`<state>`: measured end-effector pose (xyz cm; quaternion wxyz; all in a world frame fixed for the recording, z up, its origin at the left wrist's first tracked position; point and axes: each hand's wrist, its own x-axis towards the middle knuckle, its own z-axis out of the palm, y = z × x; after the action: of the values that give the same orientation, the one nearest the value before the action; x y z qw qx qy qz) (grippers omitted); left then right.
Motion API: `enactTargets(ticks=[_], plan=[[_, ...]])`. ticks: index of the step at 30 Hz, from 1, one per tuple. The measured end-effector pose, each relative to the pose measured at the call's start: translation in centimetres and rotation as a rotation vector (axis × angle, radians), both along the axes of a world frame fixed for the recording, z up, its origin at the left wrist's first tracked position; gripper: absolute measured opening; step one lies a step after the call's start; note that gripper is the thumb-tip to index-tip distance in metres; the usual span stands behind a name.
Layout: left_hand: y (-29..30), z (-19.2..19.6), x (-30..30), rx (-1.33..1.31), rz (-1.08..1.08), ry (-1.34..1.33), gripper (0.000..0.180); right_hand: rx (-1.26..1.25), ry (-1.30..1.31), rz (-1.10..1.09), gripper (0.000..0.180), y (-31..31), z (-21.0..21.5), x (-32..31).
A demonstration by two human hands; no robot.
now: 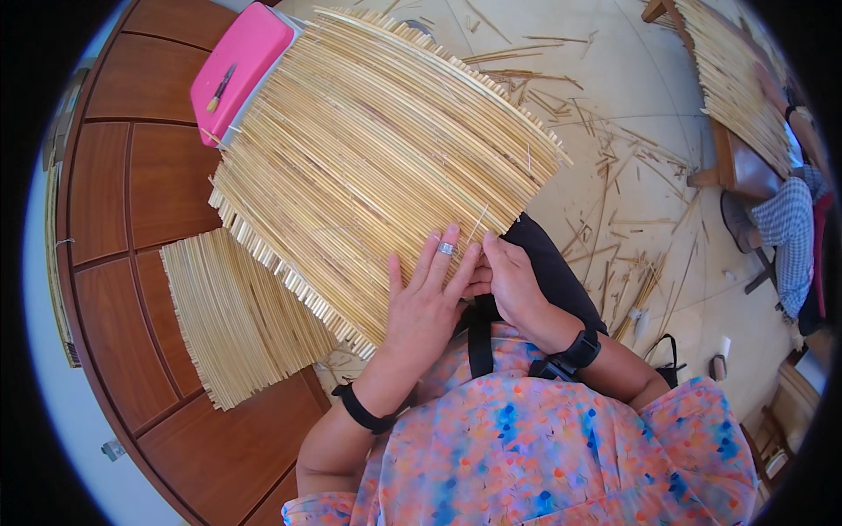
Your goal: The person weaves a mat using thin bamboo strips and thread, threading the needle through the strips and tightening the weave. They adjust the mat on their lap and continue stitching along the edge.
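Observation:
A large mat of pale straw-coloured reed stalks (377,131) stretches away from my lap, its stalks laid side by side with uneven cut ends. My left hand (425,298) lies on its near part with the fingers spread, a silver ring on one of them. Close beside it, at the mat's near right edge, my right hand (513,280) has thumb and fingers pinched together. What sits in that pinch is hidden. One thin light sliver (478,223) sticks up from the mat between the two hands.
A pink-topped box (250,53) with a small brush (221,88) on it stands at the far left. A smaller reed mat (241,316) leans by brown wooden panels (167,175). Reed scraps (605,202) litter the tiled floor. Another person (794,228) sits far right beside another mat (737,79).

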<state>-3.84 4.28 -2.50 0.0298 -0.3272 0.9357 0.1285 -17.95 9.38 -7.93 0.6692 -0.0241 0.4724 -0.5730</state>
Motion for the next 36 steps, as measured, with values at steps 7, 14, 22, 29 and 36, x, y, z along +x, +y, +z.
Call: enactTargets(ticks=[7, 14, 22, 29, 36], plan=[[0.0, -0.8, 0.1, -0.069, -0.023, -0.023, 0.09, -0.051, 0.016, 0.014, 0.041, 0.3, -0.6, -0.1], [-0.1, -0.3, -0.2, -0.018, -0.011, 0.012, 0.087, -0.031, 0.075, -0.029, 0.038, 0.1, 0.1, 0.2], [-0.1, -0.3, -0.3, -0.046, -0.041, -0.024, 0.089, -0.024, 0.148, -0.025, 0.036, -0.1, 0.3, 0.3], [-0.2, -0.4, -0.6, -0.064, -0.033, 0.01, 0.087, -0.014, 0.202, -0.067, 0.035, -0.2, 0.3, 0.6], [0.2, -0.8, -0.7, -0.113, -0.004, -0.019, 0.082, -0.027, 0.17, -0.062, 0.035, -0.1, 0.0, 0.9]])
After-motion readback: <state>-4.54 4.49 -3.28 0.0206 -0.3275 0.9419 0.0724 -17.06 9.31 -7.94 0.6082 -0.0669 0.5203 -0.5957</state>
